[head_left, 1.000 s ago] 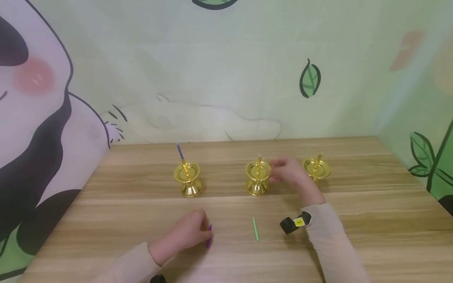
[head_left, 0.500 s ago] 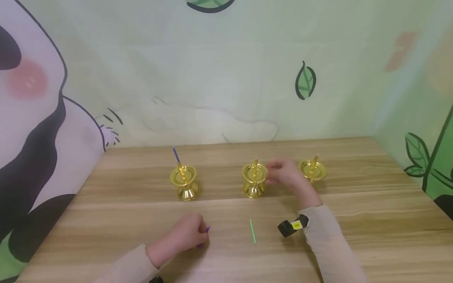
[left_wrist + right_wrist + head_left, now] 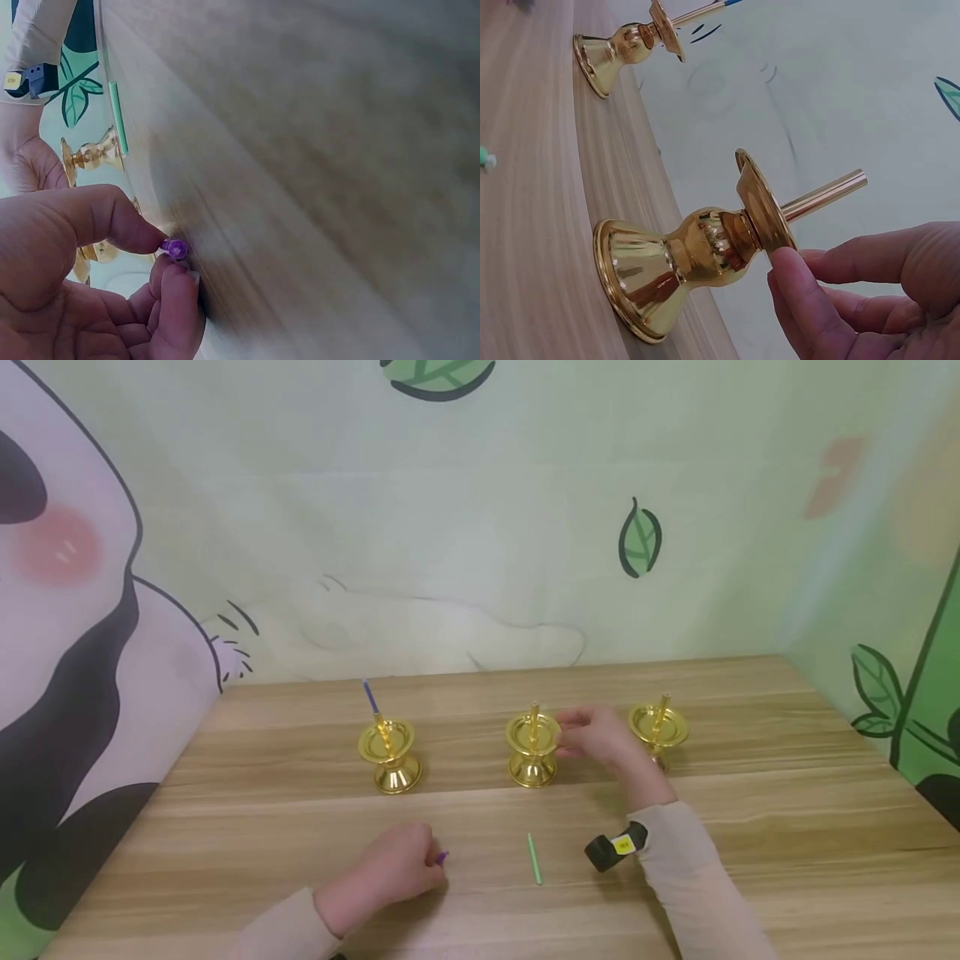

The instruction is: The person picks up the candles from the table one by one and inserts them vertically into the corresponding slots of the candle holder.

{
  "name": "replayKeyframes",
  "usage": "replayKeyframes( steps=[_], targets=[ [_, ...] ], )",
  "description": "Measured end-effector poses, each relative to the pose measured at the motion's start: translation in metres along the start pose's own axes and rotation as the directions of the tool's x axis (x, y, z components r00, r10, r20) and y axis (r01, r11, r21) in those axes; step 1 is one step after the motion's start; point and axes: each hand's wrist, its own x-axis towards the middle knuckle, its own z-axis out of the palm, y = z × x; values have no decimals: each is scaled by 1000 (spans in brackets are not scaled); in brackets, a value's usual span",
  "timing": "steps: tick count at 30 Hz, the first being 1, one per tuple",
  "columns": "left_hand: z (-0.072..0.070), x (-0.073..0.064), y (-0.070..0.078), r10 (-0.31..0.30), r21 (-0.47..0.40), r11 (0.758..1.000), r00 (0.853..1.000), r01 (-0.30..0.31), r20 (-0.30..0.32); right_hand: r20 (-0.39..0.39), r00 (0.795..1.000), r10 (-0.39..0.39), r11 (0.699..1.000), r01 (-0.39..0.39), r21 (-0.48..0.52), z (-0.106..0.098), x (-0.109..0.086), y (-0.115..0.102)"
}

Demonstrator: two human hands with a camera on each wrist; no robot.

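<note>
My left hand (image 3: 386, 868) pinches a thin purple candle (image 3: 176, 249) between thumb and fingers, low over the table. Only one end of that candle shows; the fingers hide the rest. With thumb and fingertips my right hand (image 3: 600, 739) grips the dish rim of the middle gold candle holder (image 3: 705, 247). This holder stands upright, and its tube (image 3: 829, 195) holds no candle. On the table between the hands lies a thin green candle (image 3: 534, 860).
The left gold candle holder (image 3: 397, 768) bears a blue candle (image 3: 371, 696), leaning left. Behind my right wrist stands another gold candle holder (image 3: 658, 727) with a bare tube. A printed wall sheet (image 3: 450, 527) rises behind the wooden table (image 3: 262, 827).
The purple candle has turned within my left fingers, and less of it now shows. My right hand keeps its grip on the middle holder. The head view has tilted slightly upward.
</note>
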Motion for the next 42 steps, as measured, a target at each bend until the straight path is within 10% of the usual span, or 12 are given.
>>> replayKeyframes(
  steps=[25, 33, 42],
  targets=[
    [-4, 10, -5, -20, -100, 995, 995, 10, -99, 11, 1000, -24, 998, 23, 60, 10, 6, 6],
    [-10, 23, -4, -90, -162, 985, 971, 54, -222, 2, 1000, 1, 999, -1, 40, 8, 6, 5],
    [-24, 36, 9, -54, -236, 971, 936, -32, -349, 6, 1000, 9, 999, -10, 40, 8, 6, 4]
  ],
)
